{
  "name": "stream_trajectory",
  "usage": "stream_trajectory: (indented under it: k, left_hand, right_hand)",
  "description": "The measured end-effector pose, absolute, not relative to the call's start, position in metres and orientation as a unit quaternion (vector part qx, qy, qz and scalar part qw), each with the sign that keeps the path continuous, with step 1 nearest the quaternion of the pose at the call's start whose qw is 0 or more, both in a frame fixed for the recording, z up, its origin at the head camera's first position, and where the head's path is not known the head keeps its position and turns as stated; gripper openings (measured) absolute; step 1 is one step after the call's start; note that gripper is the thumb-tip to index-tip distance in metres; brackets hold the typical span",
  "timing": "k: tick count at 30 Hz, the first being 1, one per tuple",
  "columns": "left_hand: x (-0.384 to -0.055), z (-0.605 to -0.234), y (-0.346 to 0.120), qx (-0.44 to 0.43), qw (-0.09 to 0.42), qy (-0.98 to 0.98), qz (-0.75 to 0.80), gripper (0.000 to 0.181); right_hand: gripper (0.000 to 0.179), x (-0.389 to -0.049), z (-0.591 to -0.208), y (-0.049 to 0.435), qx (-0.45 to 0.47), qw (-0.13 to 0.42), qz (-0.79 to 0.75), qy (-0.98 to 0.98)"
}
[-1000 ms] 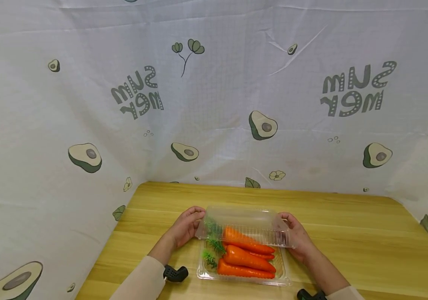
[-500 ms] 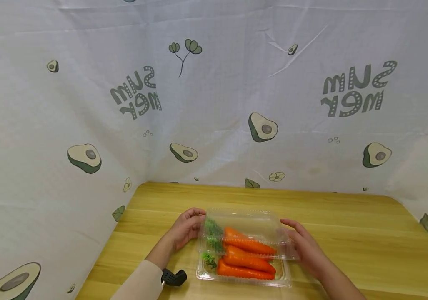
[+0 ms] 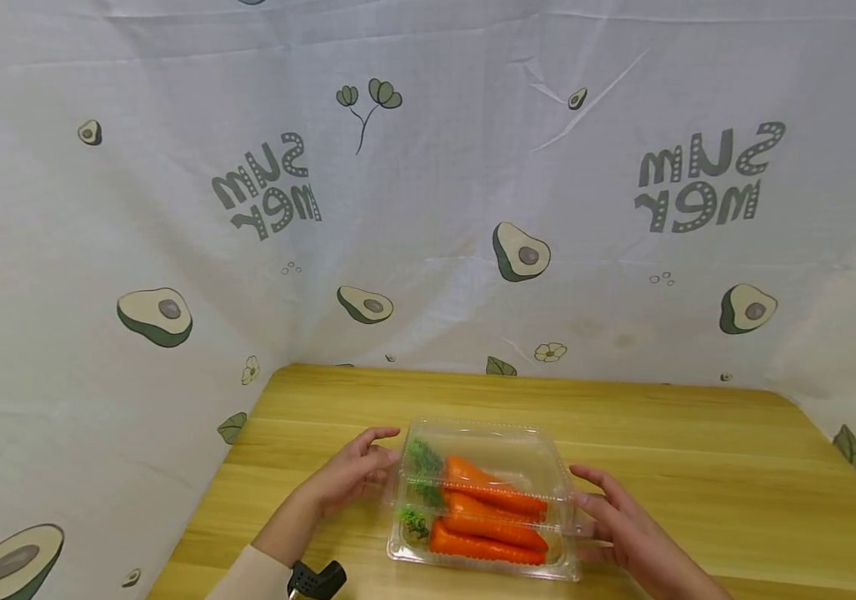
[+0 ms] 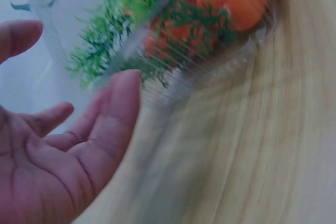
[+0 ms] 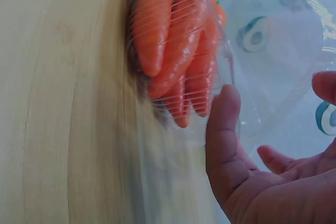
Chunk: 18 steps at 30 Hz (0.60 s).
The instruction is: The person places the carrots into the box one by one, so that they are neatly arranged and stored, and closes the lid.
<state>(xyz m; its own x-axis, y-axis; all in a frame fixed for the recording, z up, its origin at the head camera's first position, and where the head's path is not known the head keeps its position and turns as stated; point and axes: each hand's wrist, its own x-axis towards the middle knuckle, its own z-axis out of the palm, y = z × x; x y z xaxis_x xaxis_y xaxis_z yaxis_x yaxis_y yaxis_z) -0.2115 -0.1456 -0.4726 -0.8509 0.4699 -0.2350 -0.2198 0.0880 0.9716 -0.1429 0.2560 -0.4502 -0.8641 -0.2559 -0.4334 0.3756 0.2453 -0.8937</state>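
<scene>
A clear plastic clamshell box (image 3: 483,569) holds several orange carrots (image 3: 488,546) with green tops (image 3: 414,522) at the left. Its hinged lid (image 3: 491,435) leans forward over the carrots, partly lowered, with a gap at the front. Beside the box's left side is my left hand (image 3: 348,475), fingers loosely spread; in the left wrist view one fingertip (image 4: 128,82) comes right at the plastic edge. At the right side, my right hand (image 3: 626,525) has its thumb and fingers apart. One fingertip (image 5: 226,98) overlaps the box's edge in the right wrist view.
The box sits on a wood-grain table (image 3: 668,450). White cloth (image 3: 428,192) printed with avocados and lettering hangs behind it and along the left side. A black strap device (image 3: 317,579) is on the left wrist.
The lid has tipped down toward the front, covering more of the carrots. My right hand has come forward along the box's side, and my left hand has drawn slightly left and loosened.
</scene>
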Motion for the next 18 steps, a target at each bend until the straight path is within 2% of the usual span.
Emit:
stream_trajectory:
  k: [4, 8, 11, 14, 18]
  left_hand:
    - [-0.191, -0.457, -0.158, 0.110, 0.338, 0.670, 0.652, 0.078]
    - [-0.176, -0.446, -0.167, 0.141, 0.430, 0.633, 0.628, 0.079]
    - [-0.170, -0.445, -0.170, 0.162, 0.471, 0.600, 0.626, 0.081]
    - [-0.168, -0.448, -0.169, 0.162, 0.468, 0.583, 0.645, 0.088]
    - [-0.169, -0.455, -0.163, 0.140, 0.422, 0.599, 0.666, 0.096]
  right_hand:
    - [0.079, -0.133, -0.446, 0.258, 0.030, 0.302, -0.622, 0.721]
    - [0.078, -0.121, -0.443, 0.261, 0.025, 0.358, -0.649, 0.671]
    - [0.080, -0.114, -0.444, 0.261, 0.029, 0.386, -0.665, 0.638]
    - [0.084, -0.111, -0.447, 0.258, 0.025, 0.381, -0.674, 0.632]
    - [0.087, -0.115, -0.450, 0.255, 0.015, 0.348, -0.675, 0.650]
